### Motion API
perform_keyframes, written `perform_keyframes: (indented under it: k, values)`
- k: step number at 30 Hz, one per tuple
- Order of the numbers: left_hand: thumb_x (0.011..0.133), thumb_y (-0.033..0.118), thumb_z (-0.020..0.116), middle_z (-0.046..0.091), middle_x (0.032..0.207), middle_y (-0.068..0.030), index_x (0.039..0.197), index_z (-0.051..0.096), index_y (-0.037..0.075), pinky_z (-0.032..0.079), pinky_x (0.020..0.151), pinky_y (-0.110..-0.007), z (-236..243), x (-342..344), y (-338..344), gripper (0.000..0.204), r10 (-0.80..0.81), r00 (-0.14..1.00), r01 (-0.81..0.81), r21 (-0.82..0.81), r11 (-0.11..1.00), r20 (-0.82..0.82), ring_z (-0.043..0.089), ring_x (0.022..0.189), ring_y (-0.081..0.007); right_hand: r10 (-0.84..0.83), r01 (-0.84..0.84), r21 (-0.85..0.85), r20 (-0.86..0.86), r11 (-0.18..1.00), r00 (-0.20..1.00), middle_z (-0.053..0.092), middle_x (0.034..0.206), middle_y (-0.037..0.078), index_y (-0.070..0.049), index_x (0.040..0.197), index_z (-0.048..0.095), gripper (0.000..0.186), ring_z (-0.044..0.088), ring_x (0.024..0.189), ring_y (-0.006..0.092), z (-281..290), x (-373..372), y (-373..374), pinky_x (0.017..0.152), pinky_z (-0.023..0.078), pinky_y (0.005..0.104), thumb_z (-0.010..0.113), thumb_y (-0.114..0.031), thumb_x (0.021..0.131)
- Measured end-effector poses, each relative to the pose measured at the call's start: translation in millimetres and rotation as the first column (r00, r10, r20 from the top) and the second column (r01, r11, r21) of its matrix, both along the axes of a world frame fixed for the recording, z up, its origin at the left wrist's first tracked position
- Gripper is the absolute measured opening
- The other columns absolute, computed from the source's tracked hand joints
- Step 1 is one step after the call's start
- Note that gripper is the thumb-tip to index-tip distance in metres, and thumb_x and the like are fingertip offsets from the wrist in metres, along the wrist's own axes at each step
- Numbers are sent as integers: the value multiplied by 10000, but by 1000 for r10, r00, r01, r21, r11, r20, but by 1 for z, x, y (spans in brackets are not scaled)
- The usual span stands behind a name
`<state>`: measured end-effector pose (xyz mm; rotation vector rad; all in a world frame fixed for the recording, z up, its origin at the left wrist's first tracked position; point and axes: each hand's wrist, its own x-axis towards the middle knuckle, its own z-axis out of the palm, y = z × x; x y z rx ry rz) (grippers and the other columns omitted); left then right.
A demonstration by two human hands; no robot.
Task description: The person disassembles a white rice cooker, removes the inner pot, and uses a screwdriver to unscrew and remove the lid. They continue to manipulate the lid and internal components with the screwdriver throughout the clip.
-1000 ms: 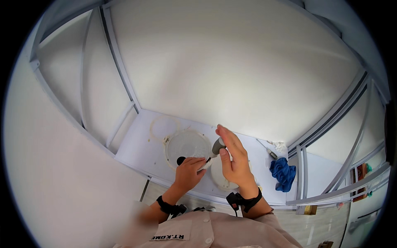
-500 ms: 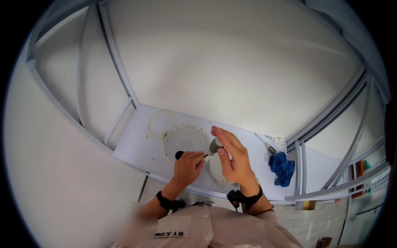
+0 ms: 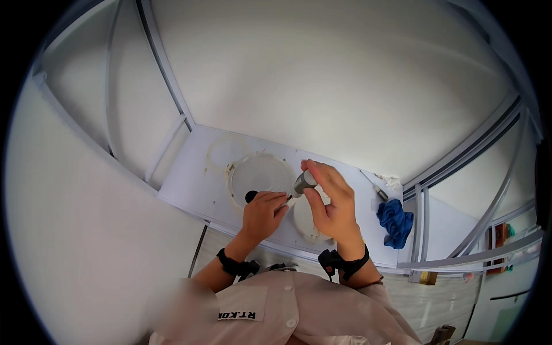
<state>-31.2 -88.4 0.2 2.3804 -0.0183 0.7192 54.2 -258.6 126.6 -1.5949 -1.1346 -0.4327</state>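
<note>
My right hand (image 3: 334, 201) is closed around the handle end of a grey-handled screwdriver (image 3: 305, 181), its thumb and fingers on either side. The dark shaft points down and left toward my left fingertips; its tip is hidden. My left hand (image 3: 263, 215) lies over the near right rim of a round pale frame with a translucent disc (image 3: 259, 171). Its fingers are pressed together beside the shaft, and what they pinch is hidden. A black round piece (image 3: 251, 196) shows next to the left knuckles. Under my right hand sits a white round part (image 3: 309, 221), partly covered.
A thin pale ring (image 3: 210, 154) lies at the back left of the white table (image 3: 184, 172). To the right are a second screwdriver-like tool (image 3: 379, 191), a crumpled blue cloth (image 3: 395, 224) and a white crumpled piece (image 3: 394, 184). Metal frame posts (image 3: 422, 224) flank the table.
My right fingers have curled from stretched out to closer around the screwdriver handle. The whole view has shifted slightly. My left hand stays at the disc's rim.
</note>
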Motion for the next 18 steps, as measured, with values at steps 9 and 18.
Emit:
perform_keyframes:
  k: [9, 18]
  values:
    - [862, 137, 802, 795, 1175, -48, 1081, 806, 86, 601, 865, -396, -1, 0, -1, 225, 3, 1000, -3, -7, 1000, -11, 724, 1068, -290, -68, 66, 35, 75, 997, 995, 650, 1164, 130, -29, 1398, 689, 570, 680, 942, 279, -3, 1, 8, 831, 583, 340, 818, 35, 846]
    - [857, 136, 806, 793, 1173, -51, 1081, 801, 84, 599, 862, -406, -1, 1, 0, 231, -8, 1000, 8, -7, 1000, 1, 720, 1060, -300, -137, 137, 6, 35, 991, 990, 647, 1142, 124, -38, 1384, 701, 560, 662, 1057, 265, -16, 5, 4, 880, 570, 337, 809, 50, 841]
